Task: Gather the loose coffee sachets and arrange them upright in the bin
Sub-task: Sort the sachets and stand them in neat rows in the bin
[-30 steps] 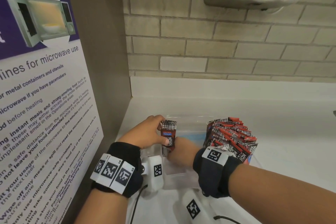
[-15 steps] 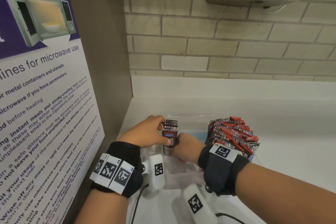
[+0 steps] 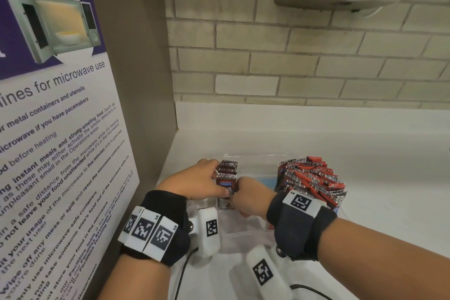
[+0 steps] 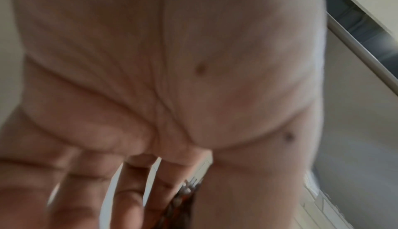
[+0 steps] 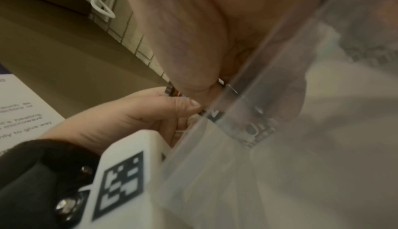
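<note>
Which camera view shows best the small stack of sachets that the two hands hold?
The head view: the small stack of sachets stands upright at the clear bin's left end, between left hand and right hand. The left wrist view shows only a blurred edge of it; the right wrist view, a sliver behind the thumbs.
</note>
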The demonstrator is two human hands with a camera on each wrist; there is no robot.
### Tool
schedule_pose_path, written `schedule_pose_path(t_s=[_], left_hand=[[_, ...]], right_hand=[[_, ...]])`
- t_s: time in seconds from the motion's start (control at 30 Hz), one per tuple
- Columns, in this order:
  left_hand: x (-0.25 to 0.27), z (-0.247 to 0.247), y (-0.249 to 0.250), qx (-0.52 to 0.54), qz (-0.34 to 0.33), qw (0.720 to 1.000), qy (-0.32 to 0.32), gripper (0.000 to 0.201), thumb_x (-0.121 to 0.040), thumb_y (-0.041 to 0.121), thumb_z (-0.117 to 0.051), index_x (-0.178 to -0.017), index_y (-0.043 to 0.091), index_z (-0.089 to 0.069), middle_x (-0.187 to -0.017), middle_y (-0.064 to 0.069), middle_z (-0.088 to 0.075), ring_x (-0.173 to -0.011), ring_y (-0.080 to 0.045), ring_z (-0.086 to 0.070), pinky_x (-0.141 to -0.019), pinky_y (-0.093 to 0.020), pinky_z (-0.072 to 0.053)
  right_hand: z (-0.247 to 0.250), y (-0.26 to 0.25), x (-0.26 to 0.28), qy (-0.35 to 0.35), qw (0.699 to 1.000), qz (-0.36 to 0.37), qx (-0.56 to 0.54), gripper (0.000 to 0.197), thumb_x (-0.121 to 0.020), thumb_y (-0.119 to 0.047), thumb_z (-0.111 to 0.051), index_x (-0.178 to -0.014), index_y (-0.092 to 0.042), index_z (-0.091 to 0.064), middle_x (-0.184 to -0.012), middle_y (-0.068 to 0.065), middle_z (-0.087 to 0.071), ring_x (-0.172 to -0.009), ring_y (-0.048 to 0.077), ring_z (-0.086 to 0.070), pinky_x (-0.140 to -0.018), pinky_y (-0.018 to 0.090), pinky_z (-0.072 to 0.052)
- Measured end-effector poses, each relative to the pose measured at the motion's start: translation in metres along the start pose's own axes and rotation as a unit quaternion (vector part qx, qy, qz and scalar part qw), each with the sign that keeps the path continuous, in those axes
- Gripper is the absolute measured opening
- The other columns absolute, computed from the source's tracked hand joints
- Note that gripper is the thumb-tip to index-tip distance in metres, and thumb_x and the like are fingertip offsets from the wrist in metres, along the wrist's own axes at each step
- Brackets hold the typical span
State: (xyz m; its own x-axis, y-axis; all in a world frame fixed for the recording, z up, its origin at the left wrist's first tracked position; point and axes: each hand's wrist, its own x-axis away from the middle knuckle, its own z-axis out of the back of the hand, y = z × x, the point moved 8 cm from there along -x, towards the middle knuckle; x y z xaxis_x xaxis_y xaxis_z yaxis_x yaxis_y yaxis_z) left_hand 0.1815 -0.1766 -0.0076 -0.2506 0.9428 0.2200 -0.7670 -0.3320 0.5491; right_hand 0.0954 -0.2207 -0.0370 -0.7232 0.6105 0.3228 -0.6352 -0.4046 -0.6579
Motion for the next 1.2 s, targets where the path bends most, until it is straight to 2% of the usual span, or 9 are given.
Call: schedule_pose_path(t_s=[0.13, 0.27, 0.4, 0.5, 0.6, 0.87, 1.0, 1.1, 1.2], left_hand=[[0.0, -0.002, 0.002, -0.002, 0.003, 1.0, -0.013, 0.05, -0.085, 0.03, -0.063, -0.128, 0.018, -0.041, -0.12, -0.002, -0.041, -0.082, -0.012, -0.049, -0.066, -0.025, -0.04], [0.001, -0.002, 0.001, 0.003, 0.008, 1.0, -0.011, 0.044, -0.09, 0.032, -0.058, -0.127, 0.015, -0.041, -0.121, -0.005, -0.04, -0.086, -0.016, -0.051, -0.075, -0.029, -0.044], [0.0, -0.003, -0.004, -0.005, 0.014, 1.0, -0.012, 0.047, -0.089, 0.042, -0.057, -0.126, 0.016, -0.041, -0.121, -0.004, -0.041, -0.094, -0.018, -0.053, -0.083, -0.032, -0.048], [-0.001, -0.004, -0.005, 0.003, 0.012, 1.0, -0.011, 0.049, -0.088, 0.046, -0.057, -0.125, 0.018, -0.042, -0.12, -0.002, -0.04, -0.096, -0.016, -0.051, -0.079, -0.029, -0.045], [-0.001, -0.002, -0.004, 0.009, 0.006, 1.0, -0.006, 0.05, -0.087, 0.046, -0.06, -0.124, 0.018, -0.043, -0.12, -0.002, -0.041, -0.091, -0.013, -0.048, -0.075, -0.027, -0.042], [0.003, 0.01, -0.011, 0.025, -0.018, 0.999, 0.008, 0.061, -0.078, 0.039, -0.073, -0.129, 0.027, -0.041, -0.11, 0.008, -0.045, -0.079, -0.001, -0.046, -0.067, -0.019, -0.037], [0.004, 0.015, -0.01, 0.049, -0.026, 0.998, 0.028, 0.045, -0.081, 0.034, -0.071, -0.117, 0.03, -0.045, -0.105, 0.008, -0.048, -0.075, -0.001, -0.047, -0.065, -0.02, -0.037], [0.002, 0.016, -0.008, 0.063, -0.033, 0.997, 0.043, 0.026, -0.086, 0.032, -0.066, -0.106, 0.028, -0.049, -0.101, 0.004, -0.053, -0.073, -0.005, -0.049, -0.07, -0.024, -0.041], [0.001, 0.016, -0.005, 0.064, -0.037, 0.996, 0.052, 0.019, -0.09, 0.029, -0.061, -0.105, 0.024, -0.051, -0.097, 0.003, -0.057, -0.074, -0.006, -0.051, -0.072, -0.026, -0.042]], right_hand=[[0.003, -0.002, -0.002, 0.02, 1.0, -0.004, -0.004, 0.027, -0.088, -0.005, -0.044, -0.063, -0.014, -0.045, -0.06, 0.004, -0.045, -0.051, 0.017, -0.044, -0.049, 0.024, -0.04], [0.004, -0.002, -0.003, 0.03, 0.999, -0.009, 0.011, 0.029, -0.089, -0.005, -0.043, -0.062, -0.016, -0.041, -0.062, 0.001, -0.045, -0.053, 0.014, -0.043, -0.048, 0.021, -0.037], [0.007, 0.003, -0.001, 0.025, 0.999, -0.02, -0.008, 0.024, -0.088, -0.005, -0.042, -0.065, -0.012, -0.046, -0.06, 0.005, -0.047, -0.052, 0.017, -0.045, -0.051, 0.025, -0.039], [0.007, 0.005, -0.002, 0.024, 0.999, -0.025, -0.011, 0.017, -0.088, -0.006, -0.041, -0.074, -0.006, -0.05, -0.063, 0.007, -0.048, -0.054, 0.02, -0.045, -0.057, 0.027, -0.041], [0.006, 0.004, -0.004, 0.018, 0.999, -0.026, -0.013, 0.014, -0.088, -0.007, -0.041, -0.086, -0.002, -0.055, -0.074, 0.014, -0.053, -0.066, 0.027, -0.051, -0.066, 0.032, -0.044], [0.008, 0.004, 0.0, 0.013, 0.999, -0.022, -0.034, 0.015, -0.087, -0.008, -0.041, -0.084, -0.003, -0.055, -0.071, 0.011, -0.05, -0.068, 0.028, -0.051, -0.064, 0.033, -0.044], [0.011, -0.001, 0.002, 0.016, 1.0, -0.014, -0.021, 0.016, -0.087, -0.007, -0.04, -0.082, -0.003, -0.054, -0.071, 0.012, -0.051, -0.07, 0.028, -0.054, -0.065, 0.032, -0.044], [0.011, -0.002, 0.001, 0.019, 1.0, -0.011, -0.02, 0.019, -0.092, -0.012, -0.039, -0.082, -0.002, -0.053, -0.08, 0.016, -0.054, -0.073, 0.028, -0.056, -0.067, 0.033, -0.045], [0.011, -0.001, 0.002, 0.019, 1.0, -0.009, -0.021, 0.018, -0.095, -0.015, -0.039, -0.086, -0.005, -0.051, -0.077, 0.009, -0.054, -0.078, 0.026, -0.053, -0.065, 0.029, -0.046]])
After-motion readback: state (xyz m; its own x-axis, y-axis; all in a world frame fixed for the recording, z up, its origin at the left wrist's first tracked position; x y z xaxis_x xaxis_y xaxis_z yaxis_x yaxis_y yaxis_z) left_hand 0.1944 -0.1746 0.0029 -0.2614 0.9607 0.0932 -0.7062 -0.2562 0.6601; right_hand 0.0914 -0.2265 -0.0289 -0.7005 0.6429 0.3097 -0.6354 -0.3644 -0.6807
